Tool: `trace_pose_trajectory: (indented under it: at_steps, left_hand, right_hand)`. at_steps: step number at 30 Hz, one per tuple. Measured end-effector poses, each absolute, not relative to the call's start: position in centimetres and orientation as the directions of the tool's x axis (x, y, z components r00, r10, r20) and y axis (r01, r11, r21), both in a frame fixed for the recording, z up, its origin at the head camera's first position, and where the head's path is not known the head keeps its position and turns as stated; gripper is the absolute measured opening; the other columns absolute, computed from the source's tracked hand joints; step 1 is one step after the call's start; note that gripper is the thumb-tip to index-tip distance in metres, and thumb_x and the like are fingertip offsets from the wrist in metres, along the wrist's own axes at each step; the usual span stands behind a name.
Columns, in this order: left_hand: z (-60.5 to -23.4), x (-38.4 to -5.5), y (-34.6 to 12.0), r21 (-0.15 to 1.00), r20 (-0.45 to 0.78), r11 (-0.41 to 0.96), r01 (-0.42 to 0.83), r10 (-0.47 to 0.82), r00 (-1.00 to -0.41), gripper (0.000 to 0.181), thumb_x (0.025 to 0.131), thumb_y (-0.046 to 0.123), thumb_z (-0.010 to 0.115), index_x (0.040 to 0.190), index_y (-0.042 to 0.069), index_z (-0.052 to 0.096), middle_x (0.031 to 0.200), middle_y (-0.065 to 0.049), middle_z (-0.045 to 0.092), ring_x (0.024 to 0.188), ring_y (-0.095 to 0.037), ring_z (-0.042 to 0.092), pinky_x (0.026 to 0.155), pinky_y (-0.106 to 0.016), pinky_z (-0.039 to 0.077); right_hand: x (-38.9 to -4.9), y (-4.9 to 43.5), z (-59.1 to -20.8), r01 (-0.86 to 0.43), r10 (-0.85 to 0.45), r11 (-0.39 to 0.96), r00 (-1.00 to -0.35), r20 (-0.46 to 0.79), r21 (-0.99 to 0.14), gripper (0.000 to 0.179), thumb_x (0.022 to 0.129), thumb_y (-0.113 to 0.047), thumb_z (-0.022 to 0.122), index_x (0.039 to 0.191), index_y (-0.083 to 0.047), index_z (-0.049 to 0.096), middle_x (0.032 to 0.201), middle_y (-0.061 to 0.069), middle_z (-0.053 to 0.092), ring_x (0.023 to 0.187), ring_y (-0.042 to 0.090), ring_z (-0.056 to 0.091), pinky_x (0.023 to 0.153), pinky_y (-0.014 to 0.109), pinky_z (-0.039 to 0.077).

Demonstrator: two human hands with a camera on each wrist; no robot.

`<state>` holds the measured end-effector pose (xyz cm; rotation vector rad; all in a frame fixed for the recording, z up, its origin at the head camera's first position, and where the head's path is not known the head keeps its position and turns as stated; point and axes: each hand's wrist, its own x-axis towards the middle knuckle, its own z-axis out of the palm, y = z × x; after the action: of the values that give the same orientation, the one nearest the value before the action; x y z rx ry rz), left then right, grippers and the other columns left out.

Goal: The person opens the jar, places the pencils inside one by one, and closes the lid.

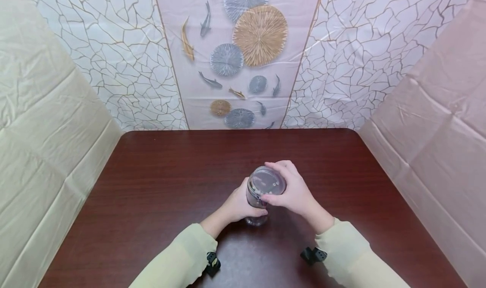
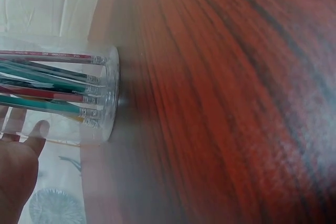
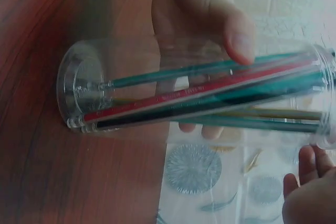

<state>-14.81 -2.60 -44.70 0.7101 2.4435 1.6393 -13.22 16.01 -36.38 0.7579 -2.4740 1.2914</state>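
Note:
A clear plastic jar (image 3: pixel 131 72) stands roughly upright, its base close to the table top. Inside are several pencils (image 3: pixel 152 102), red, green, dark and yellowish, with their metal-ringed ends toward the base. My left hand (image 1: pixel 241 203) grips the jar's body from the left, the thumb (image 3: pixel 240 43) lying across its side. On top sits a clear round lid (image 1: pixel 267 180). My right hand (image 1: pixel 291 191) holds the lid by its edge, fingers on the far side and thumb on the near side. In the right wrist view, only part of the right hand (image 3: pixel 312 195) shows, by the rim.
The dark red-brown wooden table (image 1: pixel 171 170) spreads around both hands. A patterned cloth (image 1: pixel 228 90) hangs behind its far edge, and pale cloth walls (image 1: pixel 49 153) stand to the left and right. Small black devices (image 1: pixel 212 263) sit at both sleeve cuffs.

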Motion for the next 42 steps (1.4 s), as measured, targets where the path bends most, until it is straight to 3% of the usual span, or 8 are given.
trace_pose_trajectory:
  at_steps: [7, 12, 17, 22, 28, 37, 39, 42]
  left_hand:
    - [-44.7, -14.8, -2.5, 0.904, 0.14, 0.305, 0.298, 0.449, -0.883, 0.083, 0.062, 0.024, 0.086, 0.129, 0.011, 0.039, 0.112, 0.002, 0.059, 0.099, -0.011, 0.056, 0.088, -0.03, 0.044]
    - [-44.4, -14.9, -2.6, 0.91, 0.135, 0.295, 0.293, 0.455, -0.88, 0.084, 0.062, 0.023, 0.086, 0.129, 0.01, 0.037, 0.115, 0.0, 0.057, 0.101, -0.012, 0.055, 0.089, -0.03, 0.044]
    - [-44.1, -15.1, -2.6, 0.915, 0.146, 0.261, 0.307, 0.494, -0.857, 0.088, 0.063, 0.021, 0.085, 0.133, 0.01, 0.033, 0.118, -0.001, 0.055, 0.103, -0.012, 0.054, 0.091, -0.03, 0.043]
    - [-44.3, -15.7, -2.8, 0.934, 0.18, 0.155, 0.321, 0.573, -0.8, 0.097, 0.062, 0.01, 0.085, 0.139, 0.014, 0.026, 0.12, 0.0, 0.054, 0.106, -0.011, 0.053, 0.095, -0.028, 0.041]
    - [-43.2, -15.5, -3.1, 0.953, 0.192, 0.058, 0.297, 0.641, -0.743, 0.083, 0.064, -0.001, 0.081, 0.132, 0.006, 0.034, 0.111, -0.004, 0.057, 0.098, -0.01, 0.056, 0.091, -0.027, 0.043]
    - [-41.4, -14.6, -3.2, 0.953, 0.215, 0.021, 0.302, 0.656, -0.724, 0.077, 0.068, 0.0, 0.08, 0.132, 0.002, 0.038, 0.118, -0.007, 0.057, 0.102, -0.012, 0.056, 0.093, -0.029, 0.043]
    - [-41.4, -14.7, -3.2, 0.953, 0.214, 0.025, 0.303, 0.655, -0.725, 0.079, 0.068, 0.0, 0.079, 0.134, 0.003, 0.036, 0.12, -0.01, 0.056, 0.103, -0.012, 0.056, 0.092, -0.029, 0.044]
    - [-41.4, -14.6, -3.2, 0.955, 0.206, 0.029, 0.294, 0.646, -0.735, 0.088, 0.066, -0.003, 0.079, 0.139, 0.005, 0.028, 0.124, -0.014, 0.052, 0.108, -0.016, 0.053, 0.095, -0.029, 0.041]
  right_hand:
    - [-13.4, 15.2, -36.3, -0.499, -0.369, 0.523, -0.863, 0.344, -0.691, 0.075, 0.061, -0.026, 0.087, 0.127, -0.013, 0.054, 0.111, 0.006, 0.041, 0.102, 0.018, 0.046, 0.085, 0.039, 0.044]
    - [-13.6, 15.1, -35.9, -0.543, -0.424, 0.525, -0.834, 0.352, -0.655, 0.071, 0.063, -0.024, 0.085, 0.127, -0.013, 0.055, 0.109, 0.007, 0.038, 0.102, 0.021, 0.04, 0.082, 0.038, 0.045]
    - [-14.3, 15.3, -35.2, -0.616, -0.546, 0.489, -0.768, 0.334, -0.618, 0.067, 0.065, -0.02, 0.08, 0.127, -0.014, 0.054, 0.109, 0.008, 0.035, 0.105, 0.023, 0.035, 0.081, 0.038, 0.043]
    - [-15.4, 15.7, -34.7, -0.672, -0.698, 0.405, -0.665, 0.265, -0.62, 0.063, 0.068, -0.021, 0.077, 0.127, -0.018, 0.055, 0.118, 0.003, 0.04, 0.11, 0.018, 0.04, 0.085, 0.038, 0.045]
    - [-16.4, 15.9, -34.6, -0.725, -0.797, 0.319, -0.554, 0.241, -0.611, 0.058, 0.071, -0.023, 0.073, 0.127, -0.02, 0.059, 0.125, -0.003, 0.045, 0.114, 0.013, 0.044, 0.088, 0.032, 0.044]
    - [-15.6, 15.7, -35.4, -0.774, -0.755, 0.359, -0.569, 0.325, -0.521, 0.056, 0.074, -0.028, 0.077, 0.126, -0.023, 0.06, 0.127, 0.006, 0.047, 0.118, 0.018, 0.039, 0.089, 0.036, 0.042]
    - [-15.5, 15.7, -35.5, -0.758, -0.746, 0.361, -0.585, 0.319, -0.544, 0.059, 0.073, -0.029, 0.077, 0.129, -0.022, 0.058, 0.129, 0.006, 0.046, 0.119, 0.018, 0.038, 0.09, 0.037, 0.042]
    - [-15.2, 15.8, -35.7, -0.667, -0.681, 0.369, -0.668, 0.299, -0.647, 0.076, 0.07, -0.027, 0.079, 0.138, -0.015, 0.046, 0.134, 0.007, 0.042, 0.121, 0.02, 0.039, 0.094, 0.039, 0.04]
